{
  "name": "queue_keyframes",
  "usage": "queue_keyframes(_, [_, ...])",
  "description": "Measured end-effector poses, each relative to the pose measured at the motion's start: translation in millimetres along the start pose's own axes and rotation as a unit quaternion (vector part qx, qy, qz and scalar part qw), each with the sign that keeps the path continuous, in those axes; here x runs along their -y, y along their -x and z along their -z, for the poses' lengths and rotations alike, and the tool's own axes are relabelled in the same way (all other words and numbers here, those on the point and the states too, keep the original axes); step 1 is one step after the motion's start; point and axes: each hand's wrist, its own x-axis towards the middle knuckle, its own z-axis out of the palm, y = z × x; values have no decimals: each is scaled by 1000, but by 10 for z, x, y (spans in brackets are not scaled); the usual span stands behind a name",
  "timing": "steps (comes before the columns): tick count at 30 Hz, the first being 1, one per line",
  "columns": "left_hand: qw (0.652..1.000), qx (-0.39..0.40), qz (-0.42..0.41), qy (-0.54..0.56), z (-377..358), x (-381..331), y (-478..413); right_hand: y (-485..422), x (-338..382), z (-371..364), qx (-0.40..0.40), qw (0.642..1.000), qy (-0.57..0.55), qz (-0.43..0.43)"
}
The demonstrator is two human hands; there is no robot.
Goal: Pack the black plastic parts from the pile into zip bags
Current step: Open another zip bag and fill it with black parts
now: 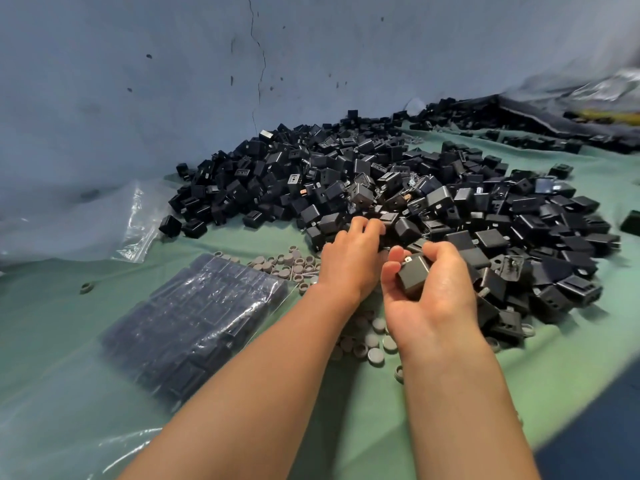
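Right hand [433, 292] pinches one black part [414, 275] between thumb and curled fingers, just above the pile's near edge. Left hand [349, 258] is on the pile [381, 188], fingers bent over the parts; can't tell if it grips any. A filled zip bag [194, 320] lies left on the green cloth [571, 375]. Grey caps [374, 337] are scattered near the wrists.

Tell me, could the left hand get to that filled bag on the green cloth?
Probably yes. The filled bag lies flat close to the left hand, with only green cloth and grey caps between them, and nothing covers it.
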Motion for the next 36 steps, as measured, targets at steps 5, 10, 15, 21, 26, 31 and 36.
queue_keyframes(5, [907,-65,176,376,289,140,57,-28,-31,-36,-28,995,-54,-77])
queue_keyframes(10, [541,36,285,791,810,391,375,55,-117,-59,-21,990,-73,-121])
queue_keyframes(15, [471,68,276,835,1123,444,871,154,-348,-117,-4,981,-79,-177])
queue_keyframes(21, [481,98,223,842,1352,400,1462,467,-776,-202,69,971,-39,-226])
queue_keyframes(26, [537,1,250,806,1478,424,1859,726,-1094,-261,97,961,-24,-258])
queue_keyframes(31, [498,-98,260,821,1563,492,2123,985,-1274,-264,146,948,-52,-278])
queue_keyframes(36, [397,-151,284,859,1601,525,2415,1047,-1280,-169,118,952,-119,-258])
